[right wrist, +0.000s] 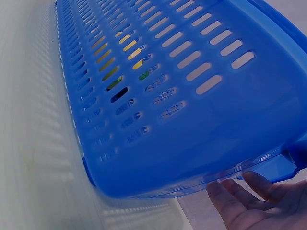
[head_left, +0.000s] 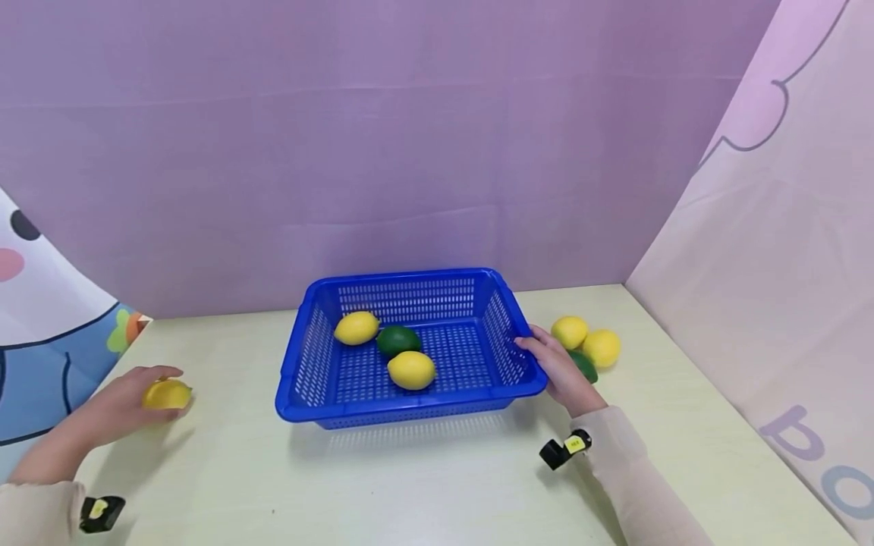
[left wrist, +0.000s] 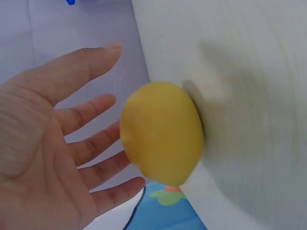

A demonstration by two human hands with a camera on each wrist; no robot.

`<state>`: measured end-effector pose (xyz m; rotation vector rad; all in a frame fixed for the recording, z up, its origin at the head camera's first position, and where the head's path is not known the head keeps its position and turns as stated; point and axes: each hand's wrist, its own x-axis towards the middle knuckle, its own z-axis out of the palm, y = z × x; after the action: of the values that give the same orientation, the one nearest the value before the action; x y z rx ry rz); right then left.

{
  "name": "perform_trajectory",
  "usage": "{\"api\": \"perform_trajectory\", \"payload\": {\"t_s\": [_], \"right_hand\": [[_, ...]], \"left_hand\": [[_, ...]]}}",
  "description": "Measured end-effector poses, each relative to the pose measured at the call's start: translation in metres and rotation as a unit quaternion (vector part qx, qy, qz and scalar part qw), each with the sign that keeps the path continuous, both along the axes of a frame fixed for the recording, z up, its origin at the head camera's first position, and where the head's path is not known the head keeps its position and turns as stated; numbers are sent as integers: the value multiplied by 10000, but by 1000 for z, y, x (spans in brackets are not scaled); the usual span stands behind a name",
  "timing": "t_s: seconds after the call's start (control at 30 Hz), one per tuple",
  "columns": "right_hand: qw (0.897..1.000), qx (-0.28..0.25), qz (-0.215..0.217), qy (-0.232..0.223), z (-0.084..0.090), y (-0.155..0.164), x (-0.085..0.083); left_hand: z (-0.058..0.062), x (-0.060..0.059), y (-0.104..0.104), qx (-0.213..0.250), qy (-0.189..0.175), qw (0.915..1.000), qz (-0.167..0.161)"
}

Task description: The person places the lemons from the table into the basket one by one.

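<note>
In the head view my left hand (head_left: pixel 123 406) is at a yellow lemon (head_left: pixel 169 394) on the left of the table. The left wrist view shows the fingers spread and nearly straight behind that lemon (left wrist: pixel 163 134), the thumb standing apart from it. My right hand (head_left: pixel 561 371) grips the right rim of a blue slotted plastic basket (head_left: pixel 410 404); in the right wrist view its fingertips (right wrist: pixel 219 194) are at the basket's outer end. Inside the basket lie two lemons (head_left: pixel 357 327) and, between them, a dark green fruit (head_left: pixel 398 341) shaped like a lime or avocado.
Two more lemons (head_left: pixel 602 348) and a dark green fruit (head_left: pixel 584 366), partly hidden by the right hand, lie right of the basket. A purple cloth (head_left: pixel 410 152) hangs behind the pale table (head_left: pixel 341 493). A printed cloth (head_left: pixel 785 303) hangs along the right side.
</note>
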<state>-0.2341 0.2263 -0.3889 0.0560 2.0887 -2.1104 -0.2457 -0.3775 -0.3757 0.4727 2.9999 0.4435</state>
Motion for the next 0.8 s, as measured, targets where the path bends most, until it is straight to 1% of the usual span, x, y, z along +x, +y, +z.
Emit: {"api": "perform_trajectory", "payload": {"t_s": [0.13,0.3,0.4,0.57,0.63,0.8], "right_hand": [[10000,47,-16,-16,0,0,0],[10000,49,-28,-2,0,-1,0],[10000,41,-21,-16,-2,-2,0],[10000,4,20,-19,-2,-2,0],[10000,-19,36,-13,-2,-1,0],[10000,-44,18,-7,0,-1,0]], "left_hand": [[-2,0,-3,69,-13,9999,95],[-8,-1,-9,133,39,9998,159],[-13,-4,-13,137,127,9998,106],[-20,-8,-18,129,135,9998,79],[-22,-9,-19,148,114,9998,61],[-26,-13,-20,163,192,9997,-2]]}}
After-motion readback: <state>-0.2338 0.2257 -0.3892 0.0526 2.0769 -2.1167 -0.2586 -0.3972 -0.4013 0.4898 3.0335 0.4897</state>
